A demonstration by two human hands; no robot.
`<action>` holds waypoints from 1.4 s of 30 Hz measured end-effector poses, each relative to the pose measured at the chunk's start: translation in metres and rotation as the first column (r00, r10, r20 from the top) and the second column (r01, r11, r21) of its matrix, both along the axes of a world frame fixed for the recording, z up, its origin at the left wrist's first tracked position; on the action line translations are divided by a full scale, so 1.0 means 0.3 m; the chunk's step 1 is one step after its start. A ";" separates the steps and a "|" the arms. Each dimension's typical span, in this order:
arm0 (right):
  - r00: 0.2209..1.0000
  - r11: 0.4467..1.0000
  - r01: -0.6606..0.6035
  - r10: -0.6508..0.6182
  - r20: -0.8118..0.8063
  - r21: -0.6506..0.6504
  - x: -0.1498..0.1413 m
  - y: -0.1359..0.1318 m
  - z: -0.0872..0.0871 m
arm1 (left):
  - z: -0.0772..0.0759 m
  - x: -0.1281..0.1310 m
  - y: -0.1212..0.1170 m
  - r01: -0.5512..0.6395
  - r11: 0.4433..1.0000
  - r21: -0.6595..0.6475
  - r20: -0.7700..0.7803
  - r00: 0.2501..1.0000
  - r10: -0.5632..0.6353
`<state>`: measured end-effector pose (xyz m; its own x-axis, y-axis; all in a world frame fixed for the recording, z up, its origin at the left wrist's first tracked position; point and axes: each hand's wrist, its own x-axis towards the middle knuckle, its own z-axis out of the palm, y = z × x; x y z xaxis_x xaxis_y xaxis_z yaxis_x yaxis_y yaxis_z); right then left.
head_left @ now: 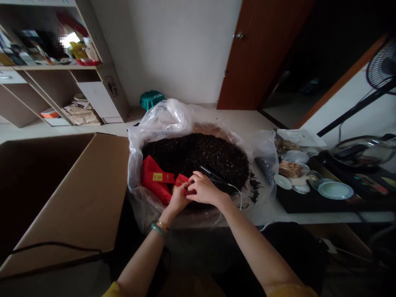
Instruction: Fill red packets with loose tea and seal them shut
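My left hand and my right hand meet over the near side of a large clear plastic bag. Both are closed on a small red packet, whose lower part my fingers hide. Dark loose leaves, which look like tea, fill the bag. More red packets with gold markings lie on the leaves, just left of my left hand. Behind my right hand, a slim black device rests on the leaves, with a white cable running from its right end.
An open cardboard box stands at the left. To the right, a dark tray bears lidded tubs and a pale green dish. Stray leaves lie beside the heap. Shelves, a brown door and a fan are farther back.
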<state>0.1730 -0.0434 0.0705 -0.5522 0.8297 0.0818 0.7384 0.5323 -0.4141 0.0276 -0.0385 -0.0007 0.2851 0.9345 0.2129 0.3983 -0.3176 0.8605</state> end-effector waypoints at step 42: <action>0.764 0.797 0.592 -0.602 0.230 0.120 0.130 0.109 -0.176 | 0.016 0.018 0.028 0.024 0.848 -0.530 0.578 0.742 0.341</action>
